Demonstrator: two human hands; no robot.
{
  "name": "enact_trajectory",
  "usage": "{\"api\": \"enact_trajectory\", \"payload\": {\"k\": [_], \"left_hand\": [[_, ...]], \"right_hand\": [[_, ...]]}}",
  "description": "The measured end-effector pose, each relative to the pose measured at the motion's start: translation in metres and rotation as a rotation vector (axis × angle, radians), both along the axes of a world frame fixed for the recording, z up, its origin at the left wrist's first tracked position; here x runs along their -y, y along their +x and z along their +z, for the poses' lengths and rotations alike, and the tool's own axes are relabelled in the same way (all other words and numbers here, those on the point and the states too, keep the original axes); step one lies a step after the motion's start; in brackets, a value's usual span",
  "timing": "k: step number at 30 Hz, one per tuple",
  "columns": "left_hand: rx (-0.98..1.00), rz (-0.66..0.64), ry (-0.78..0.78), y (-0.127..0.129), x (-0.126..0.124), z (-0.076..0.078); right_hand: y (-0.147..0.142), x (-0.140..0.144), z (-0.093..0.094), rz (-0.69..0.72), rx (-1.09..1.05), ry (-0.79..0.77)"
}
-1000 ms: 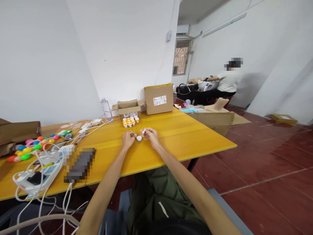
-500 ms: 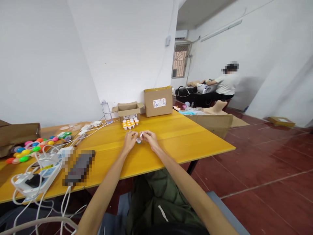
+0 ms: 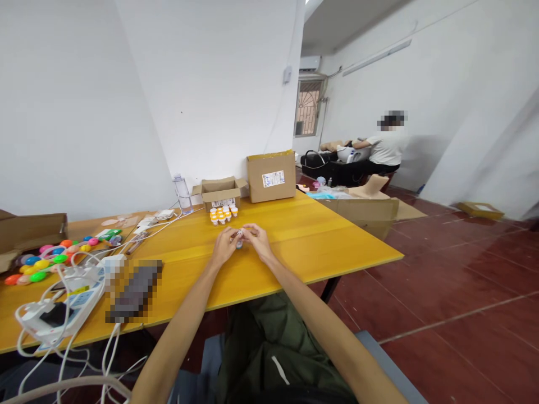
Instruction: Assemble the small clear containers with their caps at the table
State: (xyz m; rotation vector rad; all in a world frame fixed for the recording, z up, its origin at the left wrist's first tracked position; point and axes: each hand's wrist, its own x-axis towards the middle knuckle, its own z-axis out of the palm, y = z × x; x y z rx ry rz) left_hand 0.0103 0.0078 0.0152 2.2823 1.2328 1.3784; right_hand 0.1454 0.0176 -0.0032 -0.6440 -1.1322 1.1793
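Over the yellow table top [image 3: 303, 241], my left hand [image 3: 225, 245] and my right hand [image 3: 258, 241] meet fingertip to fingertip. Both are closed in a pinch on a small whitish piece with dark marks [image 3: 240, 233], too small to name. Just beneath the fingers is a small round bluish-white container [image 3: 239, 245], partly covered by them. Beyond my hands stands a cluster of several small white jars with orange bands [image 3: 222, 215].
Behind the jars are an open carton [image 3: 222, 193] and a larger cardboard box [image 3: 272, 177]. A clear bottle [image 3: 182, 193] stands left of them. Power strips with cables [image 3: 80, 300], a blurred dark device [image 3: 137, 292] and colourful plastic eggs [image 3: 54, 258] lie leftward. Another person [image 3: 385, 148] sits far right.
My hands have come together; the left fingers have moved right to join the right ones at the small whitish piece. The bluish-white container is now more covered.
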Motion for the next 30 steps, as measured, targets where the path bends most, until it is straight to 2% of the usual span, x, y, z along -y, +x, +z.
{"api": "enact_trajectory", "payload": {"k": [4, 11, 16, 23, 30], "left_hand": [[-0.030, -0.004, 0.012, -0.0001, 0.0004, -0.0007], [0.052, -0.050, -0.011, 0.0041, 0.0025, 0.0040], [0.145, -0.095, -0.083, 0.0058, 0.0045, 0.0069], [0.360, -0.143, -0.293, 0.0091, 0.0045, 0.0074], [0.419, -0.152, -0.283, 0.0077, 0.0007, 0.0036]], "right_hand": [[-0.0012, 0.0002, 0.0000, -0.044, 0.060, 0.069], [0.0013, -0.0031, -0.0012, -0.121, 0.143, 0.098], [0.0005, -0.0025, 0.0003, -0.115, 0.140, 0.114], [0.0019, -0.0015, 0.0023, -0.105, 0.081, 0.073], [0.0026, -0.0035, 0.0008, -0.084, 0.112, 0.067]]}}
